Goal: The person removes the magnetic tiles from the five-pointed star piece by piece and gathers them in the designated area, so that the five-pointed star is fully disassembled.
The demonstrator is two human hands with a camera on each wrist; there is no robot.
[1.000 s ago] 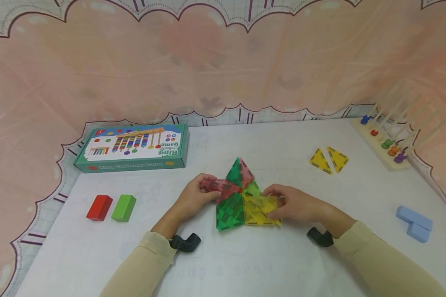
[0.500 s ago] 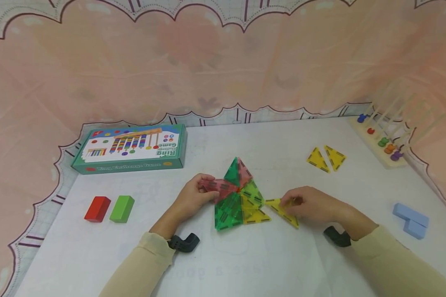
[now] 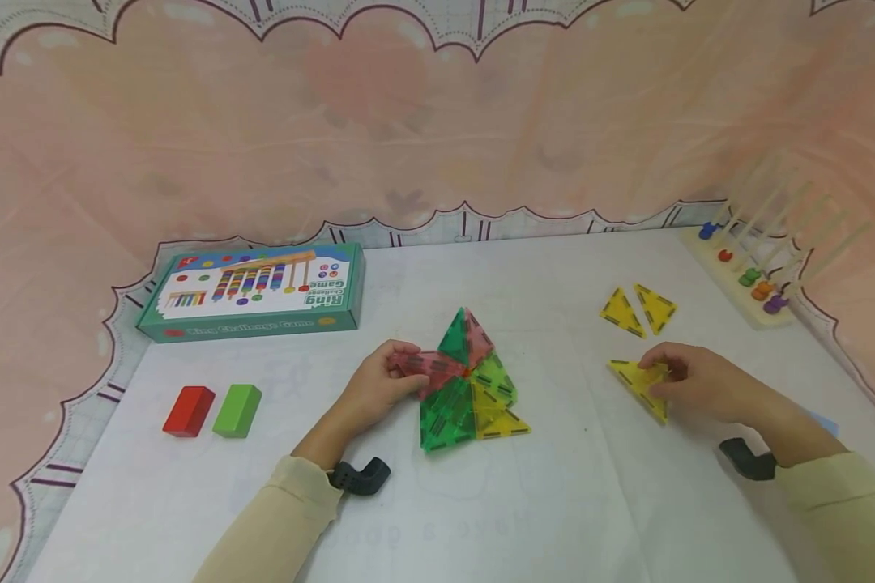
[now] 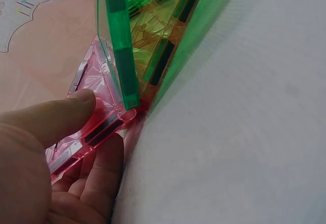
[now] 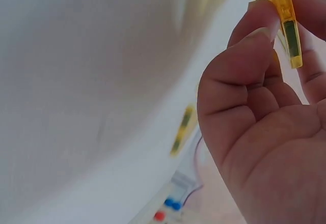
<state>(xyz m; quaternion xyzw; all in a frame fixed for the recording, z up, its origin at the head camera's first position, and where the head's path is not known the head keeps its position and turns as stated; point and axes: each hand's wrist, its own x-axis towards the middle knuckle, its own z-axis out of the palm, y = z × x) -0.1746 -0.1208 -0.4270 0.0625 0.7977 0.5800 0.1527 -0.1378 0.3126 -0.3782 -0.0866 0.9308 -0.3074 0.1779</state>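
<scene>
My left hand [image 3: 379, 385] pinches a translucent pink magnetic tile [image 4: 99, 84] between thumb and fingers, at the left side of a joined tile figure. Green tiles [image 3: 448, 414], a lime tile [image 3: 497, 376], a yellow tile [image 3: 497, 423] and another pink triangle [image 3: 479, 338] make up the rest of that figure. In the left wrist view a green tile [image 4: 119, 46] stands edge-on beside the pink one. Off to the right, apart from the figure, my right hand [image 3: 707, 385] pinches a yellow triangular magnetic tile [image 3: 638, 383]. Its edge strip shows between the fingertips in the right wrist view.
Two yellow triangles [image 3: 638, 310] lie beyond my right hand. A ring game box [image 3: 251, 291] is at back left, with a red block [image 3: 189, 411] and a green block [image 3: 237, 410] before it. A pegged wooden stand [image 3: 736, 275] stands at back right. My right forearm mostly covers a blue block [image 3: 820, 423].
My right hand has pulled a yellow triangle away from the figure and carried it right, near the two loose yellow triangles. My left hand keeps holding the pink tile in place.
</scene>
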